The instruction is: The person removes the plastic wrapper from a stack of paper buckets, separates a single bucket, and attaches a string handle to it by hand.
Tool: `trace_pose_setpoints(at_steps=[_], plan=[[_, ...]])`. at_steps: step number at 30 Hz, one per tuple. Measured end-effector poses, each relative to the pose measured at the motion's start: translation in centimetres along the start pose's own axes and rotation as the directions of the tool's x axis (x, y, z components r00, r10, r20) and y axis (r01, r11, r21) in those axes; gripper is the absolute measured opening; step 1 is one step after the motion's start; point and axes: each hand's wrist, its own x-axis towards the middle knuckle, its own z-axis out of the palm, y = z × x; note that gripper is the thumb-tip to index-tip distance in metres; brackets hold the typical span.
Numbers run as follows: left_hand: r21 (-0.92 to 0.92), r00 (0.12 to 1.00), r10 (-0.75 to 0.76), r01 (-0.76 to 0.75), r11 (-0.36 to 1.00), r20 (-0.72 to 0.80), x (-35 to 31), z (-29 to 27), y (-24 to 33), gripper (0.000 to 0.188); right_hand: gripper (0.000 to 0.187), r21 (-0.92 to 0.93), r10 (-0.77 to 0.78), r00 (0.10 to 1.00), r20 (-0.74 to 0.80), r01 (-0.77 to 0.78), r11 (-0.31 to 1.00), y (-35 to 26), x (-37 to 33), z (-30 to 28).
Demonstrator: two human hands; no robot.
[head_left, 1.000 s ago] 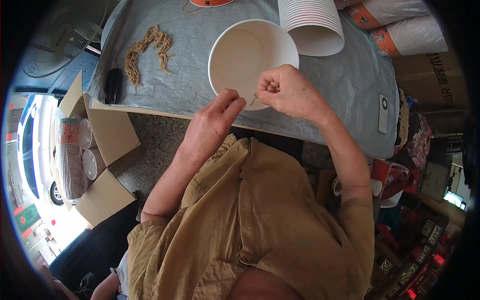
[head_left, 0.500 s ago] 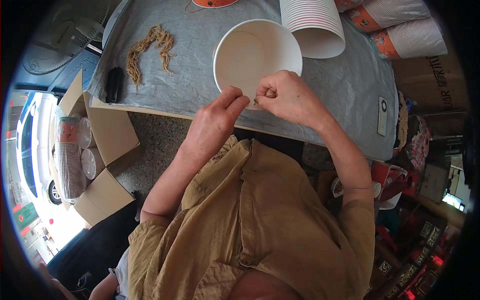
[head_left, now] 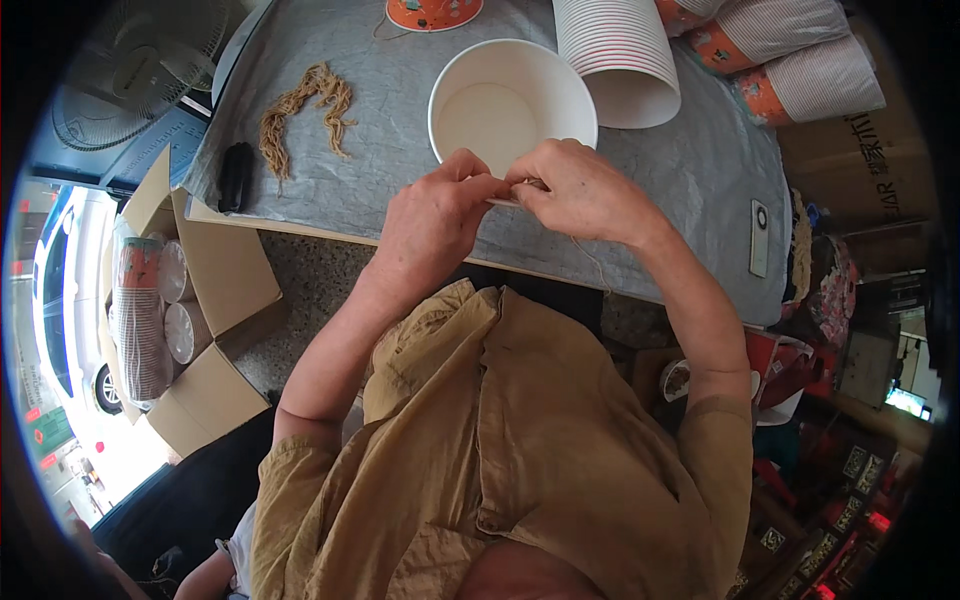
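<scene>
A large white paper tub [head_left: 512, 75] stands on the table with its open mouth toward me. At its near rim my two hands meet, fingertips touching. My right hand [head_left: 578, 190] is closed in a pinch on a thin brown string [head_left: 598, 268], whose loose strand trails below the wrist past the table edge. My left hand [head_left: 438, 208] is closed too, thumb and fingers pressed together against the right fingertips. What lies between the left fingers is hidden.
A bundle of brown strings [head_left: 278, 115] lies at the left by a black object [head_left: 234, 177]. Nested white tubs [head_left: 620, 60], an orange patterned tub [head_left: 435, 12] and wrapped cup stacks [head_left: 820, 85] stand farther back. A phone-like device [head_left: 759, 238] lies right; an open carton [head_left: 235, 265] sits lower left.
My left hand has moved right and closed in until its fingertips meet those of my right hand. The right hand still pinches the string. The view has shifted slightly.
</scene>
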Motion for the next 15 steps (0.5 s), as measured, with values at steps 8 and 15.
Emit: trace_pose_setpoints(at_steps=[8,15], plan=[[0.008,1.000,0.030,-0.030,1.000,-0.005,0.8,0.4,-0.4,0.017,0.034,0.157,0.038,0.995,-0.087,-0.024,0.987,0.1,-1.1,-1.7],[-0.077,0.995,-0.010,0.003,0.997,-0.097,1.0,0.9,-0.6,0.017,0.026,0.795,0.379,0.904,-0.197,-0.079,0.601,2.9,-5.3,4.0]])
